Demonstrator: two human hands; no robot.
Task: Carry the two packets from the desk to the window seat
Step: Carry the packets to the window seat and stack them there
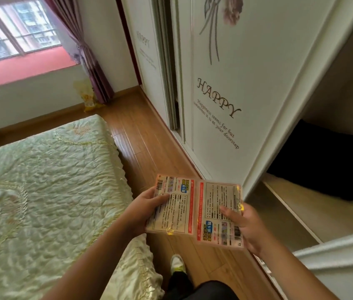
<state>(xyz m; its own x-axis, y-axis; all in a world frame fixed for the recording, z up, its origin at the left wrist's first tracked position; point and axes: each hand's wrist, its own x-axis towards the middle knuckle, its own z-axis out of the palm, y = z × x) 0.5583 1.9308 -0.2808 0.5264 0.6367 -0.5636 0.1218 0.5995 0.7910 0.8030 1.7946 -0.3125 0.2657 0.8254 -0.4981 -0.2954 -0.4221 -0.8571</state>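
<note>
Between the bed (41,180) and the wardrobe door (225,83) I stand on the wooden floor (145,131), with one packet in each hand. My left hand (143,210) has its grip closed on the left packet (173,204): the thumb lies on the printed face and the other fingers are under it, where I cannot see them. My right hand (245,226) has its grip closed on the right packet (216,215) in the same manner, thumb on top near the right edge. The two packets are held almost flat in front of me, side by side, and their inner edges touch or overlap a little; I cannot tell which. The print on one is turned the opposite way from the other.

The desk is not in view, so I judge that the picking up is finished and I am in the carrying part. The window seat (19,68), a red ledge under the window (13,31), is at the far end of the room, well apart from me, beyond the corner of the bed. A purple curtain (91,68) hangs at its right side. What is left, as I judge it, is to walk along the floor strip between bed and wardrobe, reach the ledge and put both packets down there. Nothing lies in this strip that I can see, except my own shoe (177,264) below the packets.
</note>
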